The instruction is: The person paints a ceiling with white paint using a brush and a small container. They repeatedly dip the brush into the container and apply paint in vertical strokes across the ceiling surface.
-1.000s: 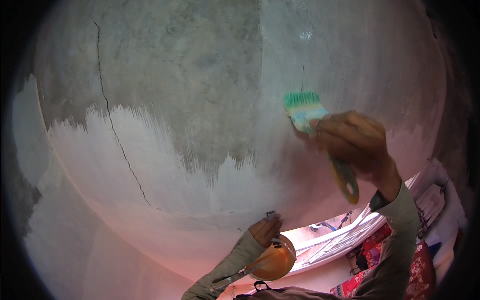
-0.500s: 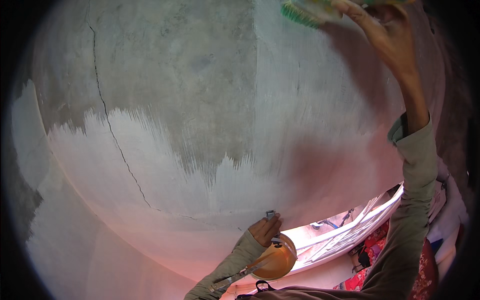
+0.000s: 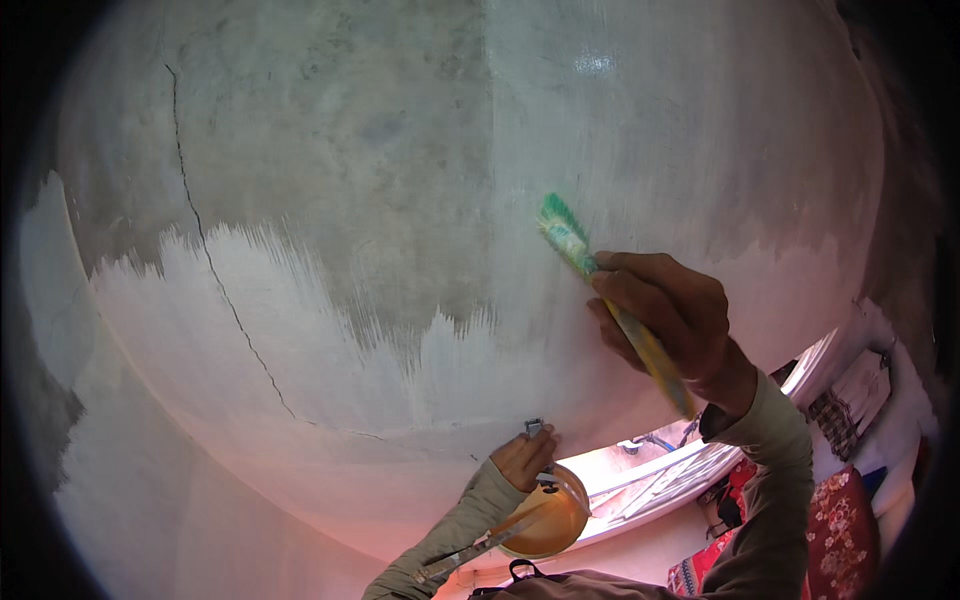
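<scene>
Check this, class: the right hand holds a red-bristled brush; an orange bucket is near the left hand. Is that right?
Red is wrong: the head view shows green bristles. The right hand holds the brush; the orange bucket is near the left hand.

The right hand [image 3: 665,315] covers a middle section of the brush [image 3: 567,238]; bristle ends are slightly blurred. The left hand [image 3: 522,460] adjoins a grey object [image 3: 534,427] too small to identify. The right sleeve [image 3: 768,500] partly hides the floral cloth [image 3: 843,525]. The lower edge cuts off both sleeves.
</scene>
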`<move>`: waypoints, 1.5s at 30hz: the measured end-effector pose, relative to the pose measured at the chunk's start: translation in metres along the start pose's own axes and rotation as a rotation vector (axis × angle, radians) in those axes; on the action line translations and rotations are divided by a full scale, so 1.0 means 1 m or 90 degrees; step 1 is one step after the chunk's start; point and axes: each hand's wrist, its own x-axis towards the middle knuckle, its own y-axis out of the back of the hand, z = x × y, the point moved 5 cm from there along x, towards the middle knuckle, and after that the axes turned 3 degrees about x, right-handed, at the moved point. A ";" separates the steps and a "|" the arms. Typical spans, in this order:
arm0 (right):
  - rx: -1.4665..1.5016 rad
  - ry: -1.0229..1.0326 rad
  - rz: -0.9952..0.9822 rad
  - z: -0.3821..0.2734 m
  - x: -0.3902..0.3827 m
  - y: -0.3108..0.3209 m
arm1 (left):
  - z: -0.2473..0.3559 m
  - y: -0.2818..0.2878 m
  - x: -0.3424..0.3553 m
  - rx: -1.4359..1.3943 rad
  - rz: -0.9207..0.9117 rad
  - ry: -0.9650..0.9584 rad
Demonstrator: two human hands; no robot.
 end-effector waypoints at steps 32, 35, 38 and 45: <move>0.173 -0.007 -0.044 0.054 0.083 0.027 | -0.001 -0.003 -0.003 -0.062 -0.036 0.016; 0.115 0.018 0.000 0.076 0.144 0.043 | 0.001 0.003 -0.004 -0.038 -0.044 0.034; 0.050 -0.160 -0.033 0.104 0.205 0.060 | 0.004 0.005 -0.003 -0.040 -0.024 0.041; -0.086 -0.013 0.098 0.133 0.282 0.099 | 0.004 -0.002 -0.003 -0.047 -0.025 0.027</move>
